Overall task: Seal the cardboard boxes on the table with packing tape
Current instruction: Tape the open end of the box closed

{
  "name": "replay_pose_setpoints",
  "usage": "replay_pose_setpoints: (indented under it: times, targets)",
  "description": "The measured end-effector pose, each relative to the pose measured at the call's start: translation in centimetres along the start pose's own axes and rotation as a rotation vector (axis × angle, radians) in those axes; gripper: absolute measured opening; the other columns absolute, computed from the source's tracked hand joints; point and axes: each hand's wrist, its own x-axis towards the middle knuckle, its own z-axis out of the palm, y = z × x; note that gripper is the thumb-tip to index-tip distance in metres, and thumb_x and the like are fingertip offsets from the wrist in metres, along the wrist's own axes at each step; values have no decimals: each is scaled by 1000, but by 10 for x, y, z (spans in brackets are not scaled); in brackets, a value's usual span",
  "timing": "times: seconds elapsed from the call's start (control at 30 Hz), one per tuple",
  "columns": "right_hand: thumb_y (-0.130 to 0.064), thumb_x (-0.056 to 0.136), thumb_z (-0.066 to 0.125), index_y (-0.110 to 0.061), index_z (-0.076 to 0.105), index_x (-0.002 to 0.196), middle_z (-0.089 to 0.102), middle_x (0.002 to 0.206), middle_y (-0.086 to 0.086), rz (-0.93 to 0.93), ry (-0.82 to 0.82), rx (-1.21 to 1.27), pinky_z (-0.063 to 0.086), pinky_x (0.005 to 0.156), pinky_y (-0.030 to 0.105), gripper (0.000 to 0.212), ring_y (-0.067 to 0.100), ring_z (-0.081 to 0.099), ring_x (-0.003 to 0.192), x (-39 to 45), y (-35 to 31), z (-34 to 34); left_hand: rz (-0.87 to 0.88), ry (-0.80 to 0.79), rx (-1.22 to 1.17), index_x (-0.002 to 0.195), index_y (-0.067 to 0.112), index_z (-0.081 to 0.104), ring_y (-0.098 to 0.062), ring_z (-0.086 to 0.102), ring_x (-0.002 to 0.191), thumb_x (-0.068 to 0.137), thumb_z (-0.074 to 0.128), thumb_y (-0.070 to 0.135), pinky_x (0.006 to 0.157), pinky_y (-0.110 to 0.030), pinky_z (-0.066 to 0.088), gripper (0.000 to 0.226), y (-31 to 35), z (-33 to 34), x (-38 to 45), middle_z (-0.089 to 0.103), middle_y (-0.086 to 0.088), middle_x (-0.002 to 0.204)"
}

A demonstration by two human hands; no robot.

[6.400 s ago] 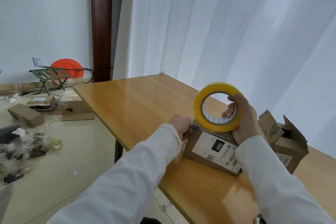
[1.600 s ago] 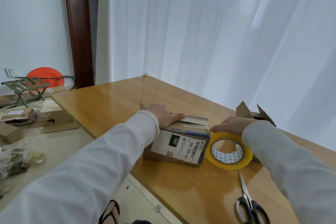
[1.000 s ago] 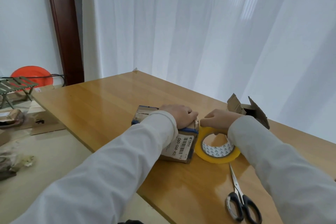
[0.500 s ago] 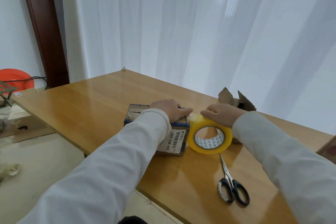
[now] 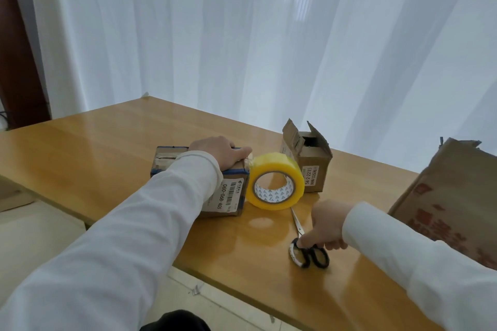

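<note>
Centre-left of frame: my left hand (image 5: pixel 219 152) presses flat on the closed box (image 5: pixel 199 180). Tape roll (image 5: pixel 275 181) stands on edge touching its right side. Open box (image 5: pixel 306 158) behind. Lower right: my right hand (image 5: pixel 328 225) pinches the scissors (image 5: pixel 309 250) handles on the table (image 5: pixel 94 147).

A white sheer curtain (image 5: pixel 242 35) hangs in long folds behind the worktop (image 5: pixel 107 147), filling most of the background. At the far left stands a dark brown wooden door frame (image 5: pixel 16 48). Below the glossy wooden worktop's near edge lies a pale tiled floor (image 5: pixel 32 244).
</note>
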Motion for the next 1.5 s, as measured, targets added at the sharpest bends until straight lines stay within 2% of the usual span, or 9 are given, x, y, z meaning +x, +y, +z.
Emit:
replay_pose_setpoints:
  times: [0.27, 0.47, 0.6, 0.7, 0.77, 0.87, 0.93, 1.1, 1.5]
  targets:
    - [-47, 74, 73, -15, 49, 67, 56, 64, -2, 59, 138, 52, 48, 61, 24, 41, 13, 51, 54, 5, -1, 16, -8, 14, 29, 107, 28, 61, -16, 62, 82, 90, 26, 70, 64, -28, 41, 57, 0, 0, -4, 68, 4, 88]
    - [-30, 81, 65, -14, 48, 72, 58, 69, -2, 36, 84, -32, 46, 55, 21, 25, 11, 48, 51, -6, 16, 17, -12, 5, 22, 103, 28, 61, -16, 62, 83, 90, 25, 70, 67, -29, 42, 57, -3, 0, -4, 68, 3, 89]
    - [-19, 86, 57, -10, 66, 102, 69, 82, 2, -140, -108, 371, 48, 53, 17, 21, 10, 59, 59, -12, 41, 6, -28, -7, 7, 101, 29, 61, -16, 63, 83, 90, 26, 70, 69, -29, 44, 54, -5, 1, -1, 68, 4, 88]
    - [-20, 94, 56, -13, 64, 95, 65, 88, 3, -317, -136, 784, 53, 62, 22, 10, 7, 57, 61, -13, 41, 8, -33, -16, -14, 95, 29, 62, -16, 63, 81, 89, 28, 70, 66, -29, 43, 53, -6, 1, 2, 68, 4, 85]
    - [-36, 91, 59, -13, 60, 98, 60, 87, 3, -364, -213, 951, 56, 70, 29, 24, 9, 53, 62, -14, 32, 14, -32, -28, -25, 93, 29, 61, -16, 64, 82, 90, 28, 69, 67, -29, 44, 52, -7, 1, 3, 68, 4, 85]
    - [-77, 54, 67, -14, 52, 106, 53, 90, 2, -440, -438, 1011, 55, 75, 34, 83, 13, 52, 66, -10, 14, 21, -34, -40, -31, 88, 30, 60, -16, 63, 83, 90, 28, 70, 71, -30, 44, 51, -7, 1, 5, 67, 5, 83]
    - [-87, 38, 66, -16, 51, 105, 54, 88, 0, -543, -531, 1032, 53, 76, 33, 99, 13, 53, 67, -4, 2, 23, -40, -46, -39, 85, 30, 58, -17, 63, 83, 89, 28, 71, 72, -31, 44, 51, -8, 1, 5, 66, 5, 82]
    - [-86, 31, 70, -15, 54, 104, 59, 87, 2, -593, -553, 1268, 52, 79, 35, 103, 14, 57, 71, 11, -22, 34, -29, -55, -43, 85, 29, 58, -16, 65, 80, 89, 28, 71, 70, -31, 47, 51, -9, 2, 7, 67, 4, 80]
    - [-81, 36, 73, -12, 54, 102, 61, 88, 5, -640, -595, 1444, 51, 80, 38, 97, 19, 60, 75, 17, -16, 47, -36, -54, -37, 80, 29, 56, -16, 65, 80, 88, 28, 72, 75, -32, 48, 52, -8, 2, 8, 68, 5, 79]
